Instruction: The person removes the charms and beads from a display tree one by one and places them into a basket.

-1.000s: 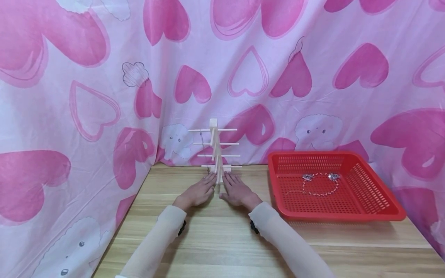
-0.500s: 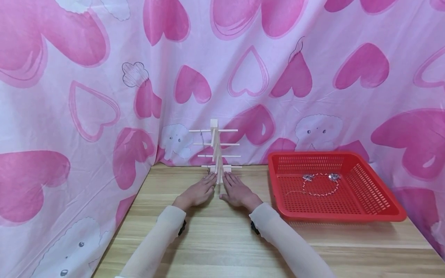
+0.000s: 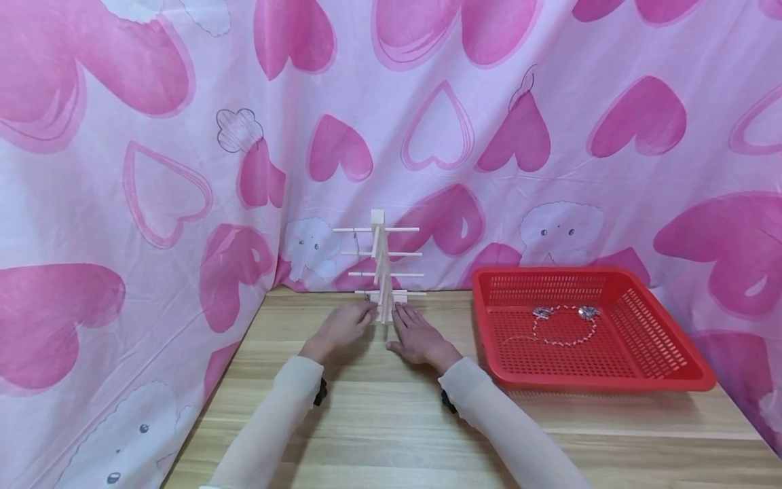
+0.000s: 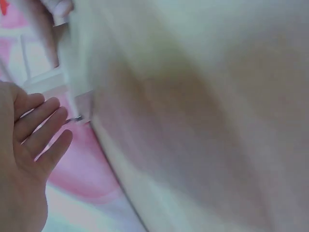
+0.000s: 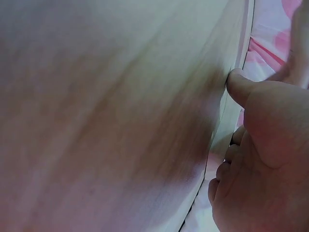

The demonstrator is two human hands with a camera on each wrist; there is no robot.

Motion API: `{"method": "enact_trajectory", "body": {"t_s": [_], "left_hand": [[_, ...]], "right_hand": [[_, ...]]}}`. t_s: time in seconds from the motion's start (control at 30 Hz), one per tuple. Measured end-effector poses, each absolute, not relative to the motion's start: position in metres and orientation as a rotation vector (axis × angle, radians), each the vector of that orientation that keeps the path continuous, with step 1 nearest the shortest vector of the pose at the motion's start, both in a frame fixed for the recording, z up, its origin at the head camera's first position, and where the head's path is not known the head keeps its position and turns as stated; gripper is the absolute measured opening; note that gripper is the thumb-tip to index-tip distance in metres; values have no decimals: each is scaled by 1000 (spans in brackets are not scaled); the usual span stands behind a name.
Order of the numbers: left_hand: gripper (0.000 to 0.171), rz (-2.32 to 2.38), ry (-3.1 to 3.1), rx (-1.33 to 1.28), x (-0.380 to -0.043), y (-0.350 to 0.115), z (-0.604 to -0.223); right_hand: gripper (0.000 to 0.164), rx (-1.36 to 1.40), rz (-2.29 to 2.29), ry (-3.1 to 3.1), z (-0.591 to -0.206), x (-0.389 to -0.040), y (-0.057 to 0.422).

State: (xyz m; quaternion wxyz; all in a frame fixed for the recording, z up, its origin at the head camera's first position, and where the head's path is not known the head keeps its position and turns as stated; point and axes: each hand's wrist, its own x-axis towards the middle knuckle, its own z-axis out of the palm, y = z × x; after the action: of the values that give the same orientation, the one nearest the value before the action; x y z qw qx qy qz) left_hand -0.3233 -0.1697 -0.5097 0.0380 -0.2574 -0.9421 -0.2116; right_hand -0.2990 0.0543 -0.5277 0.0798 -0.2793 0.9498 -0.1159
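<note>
A pale wooden stand (image 3: 377,219) with several rows of crosswise pegs stands upright near the back of the table. From its top left peg hangs a thin dark chain (image 3: 357,243), whose lower end lies by the left hand. My left hand (image 3: 343,327) is beside the left part of the stand's base, its fingers loosely bent and holding nothing in the left wrist view. Whether it touches the base is unclear. My right hand (image 3: 418,335) rests with straight fingers against the right part of the base.
A red plastic basket (image 3: 605,382) stands on the right of the wooden table (image 3: 391,435). Inside lie a beaded strand (image 3: 565,343) and two small silvery pieces, one of them a shiny cluster (image 3: 588,312). A pink heart-printed cloth (image 3: 339,148) closes off the back and sides.
My left hand has lifted slightly and bent its fingers, where they lay flatter against the base before. The right hand keeps its place. The stand looks practically unmoved.
</note>
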Motion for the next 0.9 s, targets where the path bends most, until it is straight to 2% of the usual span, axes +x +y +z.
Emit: {"method": "enact_trajectory", "body": {"t_s": [0.13, 0.23, 0.7, 0.9], "left_hand": [[18, -719, -2703, -705, -330, -169, -491], [12, -751, -2549, -641, -333, -169, -476], [17, -798, -2215, -367, -345, -164, -406], [22, -805, -2257, -306, -350, -163, -391]], "right_hand": [[85, -833, -338, 2842, -528, -300, 54], [84, -843, -319, 2848, -529, -300, 54], [76, -835, -359, 2842, -528, -299, 54], [76, -849, -339, 2845, -528, -299, 54]]}}
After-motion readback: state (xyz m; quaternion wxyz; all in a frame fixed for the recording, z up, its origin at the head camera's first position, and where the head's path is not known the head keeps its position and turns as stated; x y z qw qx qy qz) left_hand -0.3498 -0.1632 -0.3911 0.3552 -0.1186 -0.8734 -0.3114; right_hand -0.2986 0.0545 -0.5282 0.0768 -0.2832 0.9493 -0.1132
